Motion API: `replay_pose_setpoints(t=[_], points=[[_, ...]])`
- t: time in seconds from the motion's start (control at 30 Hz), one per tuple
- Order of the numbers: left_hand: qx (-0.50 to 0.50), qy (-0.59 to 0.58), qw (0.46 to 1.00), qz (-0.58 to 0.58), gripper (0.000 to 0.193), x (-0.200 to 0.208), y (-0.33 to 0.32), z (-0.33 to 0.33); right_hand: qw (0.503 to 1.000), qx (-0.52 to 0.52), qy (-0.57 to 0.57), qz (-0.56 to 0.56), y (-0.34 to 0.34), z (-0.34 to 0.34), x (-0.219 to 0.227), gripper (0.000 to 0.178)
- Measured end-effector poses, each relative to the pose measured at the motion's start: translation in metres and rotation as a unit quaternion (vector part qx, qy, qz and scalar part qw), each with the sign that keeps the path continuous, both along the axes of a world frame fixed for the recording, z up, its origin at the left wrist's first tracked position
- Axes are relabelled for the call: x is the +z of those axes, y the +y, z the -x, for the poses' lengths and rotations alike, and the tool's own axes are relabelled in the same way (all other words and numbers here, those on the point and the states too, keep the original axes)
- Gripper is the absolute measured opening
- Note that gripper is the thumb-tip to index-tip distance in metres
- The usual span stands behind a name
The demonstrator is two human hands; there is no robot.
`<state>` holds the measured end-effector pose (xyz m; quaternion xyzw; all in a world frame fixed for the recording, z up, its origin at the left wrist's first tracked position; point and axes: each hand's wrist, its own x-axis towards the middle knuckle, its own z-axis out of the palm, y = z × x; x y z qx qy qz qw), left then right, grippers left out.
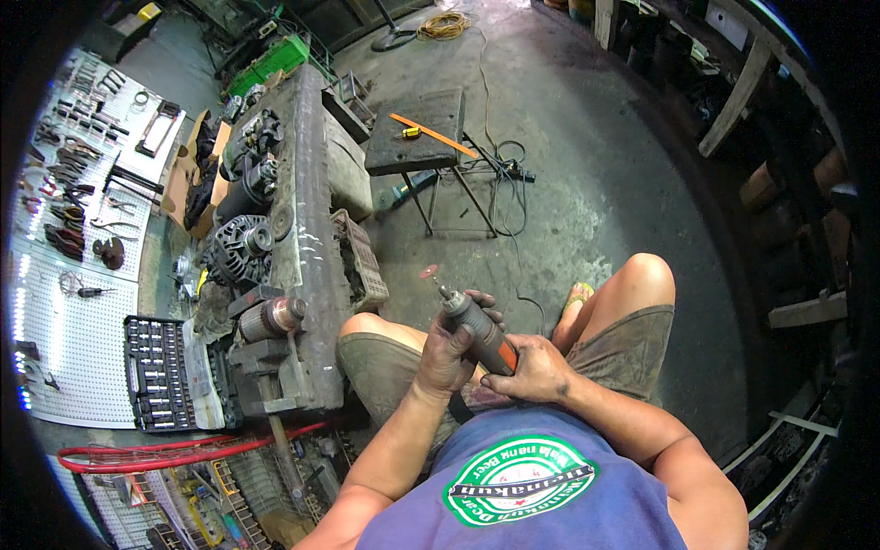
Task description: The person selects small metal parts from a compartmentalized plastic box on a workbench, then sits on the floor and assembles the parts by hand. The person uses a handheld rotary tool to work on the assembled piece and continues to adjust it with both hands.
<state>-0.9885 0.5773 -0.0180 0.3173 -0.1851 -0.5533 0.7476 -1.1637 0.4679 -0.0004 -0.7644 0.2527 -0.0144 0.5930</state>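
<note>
Both the left hand (444, 359) and the right hand (539, 368) have fingers curled around the power tool (488, 341) before the blue shirt (522, 486), and a slackened grip could let its small disc (428, 272) swing into the bare left knee (367, 324).

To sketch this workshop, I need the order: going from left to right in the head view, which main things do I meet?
Red-handled pliers, socket set, crate, rotary tool, sandalled foot, slanted wooden post.

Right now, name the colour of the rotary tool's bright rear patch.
The patch on the rotary tool is orange, best seen in the head view.
</note>
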Motion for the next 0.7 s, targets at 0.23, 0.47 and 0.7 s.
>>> replay_pose_setpoints(t=[0.23, 0.47, 0.7], points=[[0.089, -0.046, 0.993, -0.06, 0.046, 0.0, -0.009, 0.01, 0.982, -0.079, 0.041, 0.164, 0.012, 0.0, 0.0, 0.071], [0.041, 0.166, 0.985, 0.001, 0.048, -0.013, -0.008, -0.007, 0.998, -0.023, -0.059, -0.019, 0.0, -0.001, -0.01, 0.072], [0.078, -0.148, 0.982, -0.084, 0.052, -0.012, -0.01, 0.01, 0.97, 0.05, 0.035, -0.234, -0.015, -0.008, -0.029, 0.049]])
